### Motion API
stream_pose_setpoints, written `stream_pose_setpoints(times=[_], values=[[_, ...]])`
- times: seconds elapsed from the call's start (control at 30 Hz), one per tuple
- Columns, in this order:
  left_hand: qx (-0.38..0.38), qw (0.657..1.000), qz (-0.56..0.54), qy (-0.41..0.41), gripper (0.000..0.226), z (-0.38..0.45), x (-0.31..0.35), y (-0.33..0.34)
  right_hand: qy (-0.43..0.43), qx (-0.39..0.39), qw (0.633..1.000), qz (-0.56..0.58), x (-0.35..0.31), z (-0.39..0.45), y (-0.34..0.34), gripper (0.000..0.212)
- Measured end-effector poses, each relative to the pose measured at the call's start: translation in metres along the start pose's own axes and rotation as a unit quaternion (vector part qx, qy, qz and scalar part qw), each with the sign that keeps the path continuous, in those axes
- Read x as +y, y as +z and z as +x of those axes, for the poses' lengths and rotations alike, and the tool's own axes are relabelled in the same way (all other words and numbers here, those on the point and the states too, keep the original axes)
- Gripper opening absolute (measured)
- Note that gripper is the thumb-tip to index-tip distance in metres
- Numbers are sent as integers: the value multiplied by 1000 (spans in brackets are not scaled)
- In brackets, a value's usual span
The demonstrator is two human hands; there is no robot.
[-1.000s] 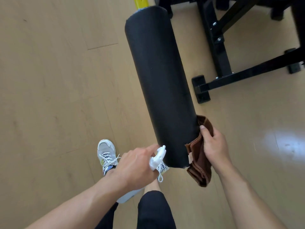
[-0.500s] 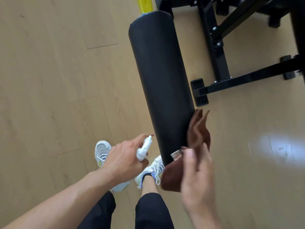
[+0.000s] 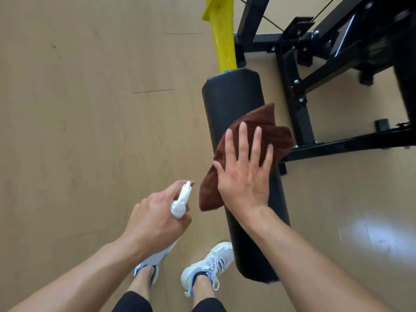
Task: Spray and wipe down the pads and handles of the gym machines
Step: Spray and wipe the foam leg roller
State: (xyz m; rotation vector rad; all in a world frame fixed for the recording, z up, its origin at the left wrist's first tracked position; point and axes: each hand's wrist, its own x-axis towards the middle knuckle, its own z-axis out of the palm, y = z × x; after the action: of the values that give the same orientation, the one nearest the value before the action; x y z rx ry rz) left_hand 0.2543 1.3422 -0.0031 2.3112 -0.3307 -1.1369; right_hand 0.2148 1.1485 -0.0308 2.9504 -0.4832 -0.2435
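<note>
A long black roller pad (image 3: 231, 100) runs from the upper middle down toward my feet, mounted on a yellow arm (image 3: 222, 34). A brown cloth (image 3: 272, 129) lies draped over the middle of the pad. My right hand (image 3: 244, 174) presses flat on the cloth with its fingers spread, palm down. To the left of the pad, my left hand (image 3: 155, 219) is closed around a white spray bottle (image 3: 181, 201), with the nozzle pointing up toward the cloth. The bottle's body is mostly hidden under my hand and wrist.
The black steel frame (image 3: 299, 109) of the machine stands on the wooden floor to the right of the pad, with a floor bar (image 3: 351, 145) reaching right. My two feet in white trainers (image 3: 209, 264) stand just left of the pad's near end. Bare floor (image 3: 78, 120) lies to the left.
My right hand has moved the cloth from the pad's near end up onto its middle and flattened over it. The view has shifted, showing more of the yellow arm and frame.
</note>
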Motion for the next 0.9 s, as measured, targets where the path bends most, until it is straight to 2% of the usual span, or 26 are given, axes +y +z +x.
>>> stream_pose_setpoints(times=[0.1,0.17,0.23,0.3,0.4,0.5,0.57,0.73,0.83,0.9], values=[[8,1000,-2,-1,65,4,2,-2,-32,-3,999,-29,-8,106,-14,69],[11,1000,-1,7,64,6,3,0,-26,-51,998,-20,-15,166,-28,72],[19,1000,-7,11,63,7,5,2,-9,-102,994,-27,-22,191,-37,85],[25,999,-23,4,65,5,5,4,-19,-114,992,-58,-25,182,-37,98],[23,999,-44,-10,65,1,5,6,-58,-88,991,-82,-23,137,-33,92],[24,999,-43,-12,64,-4,7,6,-118,-65,987,-86,-12,83,-30,65],[27,999,-37,-14,63,-7,9,6,-163,-81,980,-84,-5,35,-24,56],[19,1000,-13,-18,62,-13,15,8,-238,-172,951,-98,23,-128,15,62],[-1,1000,-6,-5,61,-18,23,14,-238,-139,957,-88,38,-204,32,52],[-12,1000,-6,1,61,-20,28,20,-205,-100,972,-54,48,-218,34,56]])
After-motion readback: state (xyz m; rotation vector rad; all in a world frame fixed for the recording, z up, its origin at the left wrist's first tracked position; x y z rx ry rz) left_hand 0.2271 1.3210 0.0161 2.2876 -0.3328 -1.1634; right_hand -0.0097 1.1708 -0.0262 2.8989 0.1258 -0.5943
